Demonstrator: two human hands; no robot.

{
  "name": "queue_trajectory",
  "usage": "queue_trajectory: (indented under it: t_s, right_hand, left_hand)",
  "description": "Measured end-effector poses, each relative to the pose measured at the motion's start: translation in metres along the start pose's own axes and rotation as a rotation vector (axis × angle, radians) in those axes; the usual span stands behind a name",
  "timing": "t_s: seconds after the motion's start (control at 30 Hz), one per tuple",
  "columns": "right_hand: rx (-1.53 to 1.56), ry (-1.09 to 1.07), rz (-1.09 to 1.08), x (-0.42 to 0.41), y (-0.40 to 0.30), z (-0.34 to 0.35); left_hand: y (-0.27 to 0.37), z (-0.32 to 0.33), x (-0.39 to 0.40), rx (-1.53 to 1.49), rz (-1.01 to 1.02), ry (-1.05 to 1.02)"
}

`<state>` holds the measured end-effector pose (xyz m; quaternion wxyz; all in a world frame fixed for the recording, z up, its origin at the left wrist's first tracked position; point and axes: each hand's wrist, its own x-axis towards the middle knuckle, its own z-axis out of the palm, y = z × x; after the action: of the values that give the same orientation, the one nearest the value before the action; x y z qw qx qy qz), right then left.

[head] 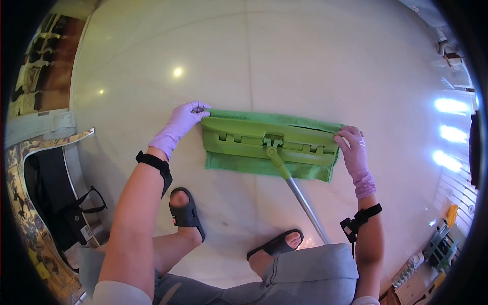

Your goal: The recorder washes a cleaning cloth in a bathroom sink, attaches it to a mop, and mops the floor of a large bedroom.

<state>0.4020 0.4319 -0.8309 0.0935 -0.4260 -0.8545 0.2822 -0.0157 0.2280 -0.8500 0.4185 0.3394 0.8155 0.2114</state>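
Note:
A green flat mop head [244, 133] lies on the floor before me, over a green cloth mop pad [267, 167] that sticks out along its near and far edges. My left hand [181, 120], in a purple glove, pinches the pad's far left corner. At the far right corner, my gloved right hand [352, 146] grips the pad's edge with thumb and fingers. A silver mop pole [307, 206] runs from the swivel joint [272, 146] back toward my right knee, where its upper part is hidden.
Pale glossy floor [160, 45] with a seam surrounds the mop. My feet in black slides [185, 213] stand on the near side. A patterned cabinet [23, 183] holding black bags is at left, beside shelving [57, 65]. A teal rack [442, 244] stands at right.

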Motion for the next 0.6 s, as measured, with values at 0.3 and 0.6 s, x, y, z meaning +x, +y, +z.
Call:
queue_trajectory:
  t_s: [0.3,0.6]
  right_hand:
    - [0.091,0.015,0.051,0.001,0.005,0.001]
    - [-0.013,-0.026,0.019,0.004,-0.001,-0.006]
  left_hand:
    - [-0.014,0.004,0.001,-0.333,-0.072,0.048]
    - [-0.014,-0.007,0.005,-0.173,0.018,-0.007]
